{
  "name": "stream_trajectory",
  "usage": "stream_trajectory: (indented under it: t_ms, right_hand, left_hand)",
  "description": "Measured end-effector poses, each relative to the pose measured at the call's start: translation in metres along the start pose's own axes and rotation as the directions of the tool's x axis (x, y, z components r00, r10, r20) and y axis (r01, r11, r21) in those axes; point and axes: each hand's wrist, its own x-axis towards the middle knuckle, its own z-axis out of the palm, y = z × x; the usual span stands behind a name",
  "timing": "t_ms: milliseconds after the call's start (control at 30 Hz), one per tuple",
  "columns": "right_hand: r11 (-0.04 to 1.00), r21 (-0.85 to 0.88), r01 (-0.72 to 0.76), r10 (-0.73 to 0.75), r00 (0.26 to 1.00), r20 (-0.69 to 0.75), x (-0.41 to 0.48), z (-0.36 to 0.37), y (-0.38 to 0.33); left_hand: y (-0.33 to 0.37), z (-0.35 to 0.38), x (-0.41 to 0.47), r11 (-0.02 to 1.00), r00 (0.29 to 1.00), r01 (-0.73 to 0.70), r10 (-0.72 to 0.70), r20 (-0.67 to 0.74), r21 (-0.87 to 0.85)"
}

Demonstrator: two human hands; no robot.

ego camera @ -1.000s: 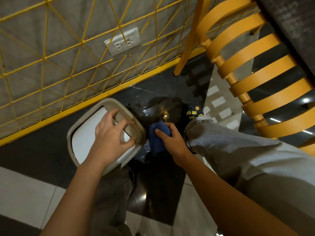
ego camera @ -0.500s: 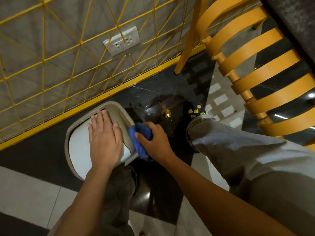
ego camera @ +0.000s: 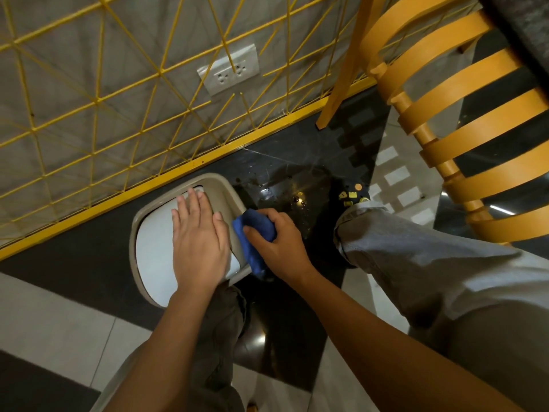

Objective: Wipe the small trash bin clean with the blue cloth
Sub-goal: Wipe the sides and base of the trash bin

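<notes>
**Blue cloth pressed to the bin's right side**

A grey wall (ego camera: 89, 99) fills the far left of the view, covered by a yellow wire grid (ego camera: 124, 93) with a white double socket (ego camera: 228, 69) fixed among the wires. Along its foot runs a yellow strip (ego camera: 178, 171) where it meets the floor (ego camera: 74, 257), which is laid in glossy black and pale tiles. On the far right stands a yellow chair (ego camera: 463, 114) with curved slats, one leg planted on the dark tile near the wall.

The person's grey trouser leg (ego camera: 430, 263) crosses the right side, ending at a dark shoe (ego camera: 353, 196) with small yellow markings. The other trouser leg (ego camera: 217, 337) drops down between the two forearms.

The small trash bin (ego camera: 154, 248) sits on the black tile close to the wall strip, left of centre, with a beige rim around a white lid. The left hand (ego camera: 197, 245) lies flat and open on top of the lid, fingers stretched toward the far edge. The right hand (ego camera: 279, 245) is closed in a grip on the bunched blue cloth (ego camera: 252, 236), holding it against the right edge of the bin's rim; the cloth's lower end hangs down past the near right corner of the bin.
</notes>
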Motion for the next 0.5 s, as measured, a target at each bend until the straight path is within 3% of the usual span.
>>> stream_trajectory:
  t_ms: [200,333,500]
  right_hand:
    - [0.989,-0.137,-0.058,0.054,0.998,-0.029,0.030,0.006,-0.005]
    - [0.999,-0.032,0.043,-0.044,0.999,-0.012,0.024,0.006,-0.018]
    - [0.973,-0.146,0.177,-0.166,0.983,0.079,0.038,0.006,-0.035]
  left_hand:
    - [0.001,0.001,0.001,1.000,1.000,0.006,-0.006,0.001,-0.001]
    - [0.000,0.002,0.002,1.000,1.000,0.000,0.000,-0.009,0.014]
    - [-0.001,0.002,0.000,0.997,0.999,-0.003,0.000,-0.037,-0.079]
